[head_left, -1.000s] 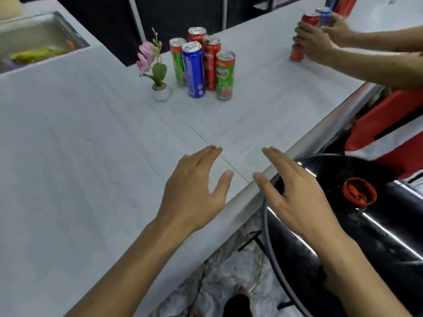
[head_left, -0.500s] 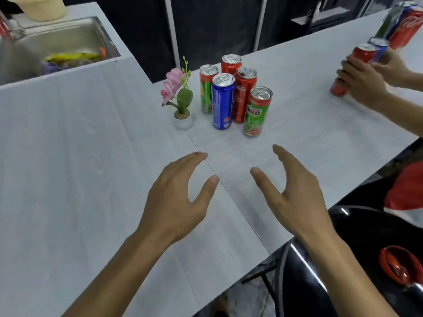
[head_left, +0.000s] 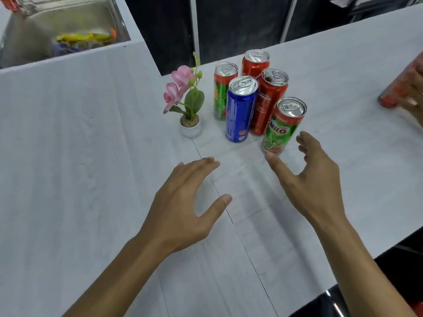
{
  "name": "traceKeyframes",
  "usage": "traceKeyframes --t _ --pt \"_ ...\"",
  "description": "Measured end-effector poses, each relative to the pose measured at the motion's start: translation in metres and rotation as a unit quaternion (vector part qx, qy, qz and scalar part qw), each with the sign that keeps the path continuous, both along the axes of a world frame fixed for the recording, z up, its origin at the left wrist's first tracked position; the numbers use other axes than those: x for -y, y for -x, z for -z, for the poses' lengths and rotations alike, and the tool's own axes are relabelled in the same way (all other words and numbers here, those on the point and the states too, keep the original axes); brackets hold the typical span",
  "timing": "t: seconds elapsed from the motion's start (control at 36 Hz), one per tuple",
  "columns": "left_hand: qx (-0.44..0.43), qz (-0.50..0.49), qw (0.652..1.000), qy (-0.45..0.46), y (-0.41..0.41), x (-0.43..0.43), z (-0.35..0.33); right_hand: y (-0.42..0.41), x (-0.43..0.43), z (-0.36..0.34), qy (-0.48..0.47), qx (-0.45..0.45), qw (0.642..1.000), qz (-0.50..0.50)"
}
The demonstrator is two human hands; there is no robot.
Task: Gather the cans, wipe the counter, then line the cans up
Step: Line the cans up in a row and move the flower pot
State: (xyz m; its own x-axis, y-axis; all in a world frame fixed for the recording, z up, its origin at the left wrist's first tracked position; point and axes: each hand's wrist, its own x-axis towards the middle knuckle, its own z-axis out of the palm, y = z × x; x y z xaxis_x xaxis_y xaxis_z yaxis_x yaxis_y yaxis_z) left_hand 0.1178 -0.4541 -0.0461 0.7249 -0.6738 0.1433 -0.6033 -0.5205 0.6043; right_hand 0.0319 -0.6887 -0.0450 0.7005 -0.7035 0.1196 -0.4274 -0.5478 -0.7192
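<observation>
Hovering above the worktop (head_left: 68,156) with left hand (head_left: 180,202) and right hand (head_left: 315,181), fingers (head_left: 306,143) spread wide, holding nothing. Nearly touching the green Milo can (head_left: 282,129), nearest of five cans (head_left: 270,99) bunched past the hands, right of a little flower pot (head_left: 191,128). Wrap the right fingers round its middle, squeeze softly, keep it upright, and avoid bumping the blue can (head_left: 240,110).

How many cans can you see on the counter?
6. Five cluster by the flower pot: green can, rear red can, middle red can, blue can, Milo can nearest. A blurred red can sits under another person's hand at right; others may hide there.
</observation>
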Motion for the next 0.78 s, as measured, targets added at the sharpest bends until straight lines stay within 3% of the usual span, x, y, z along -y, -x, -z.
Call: traceKeyframes --t 0.78 --pt "0.02 0.041 0.999 0.009 -0.018 0.017 0.032 -0.049 0.037 0.025 -0.034 0.106 0.994 -0.003"
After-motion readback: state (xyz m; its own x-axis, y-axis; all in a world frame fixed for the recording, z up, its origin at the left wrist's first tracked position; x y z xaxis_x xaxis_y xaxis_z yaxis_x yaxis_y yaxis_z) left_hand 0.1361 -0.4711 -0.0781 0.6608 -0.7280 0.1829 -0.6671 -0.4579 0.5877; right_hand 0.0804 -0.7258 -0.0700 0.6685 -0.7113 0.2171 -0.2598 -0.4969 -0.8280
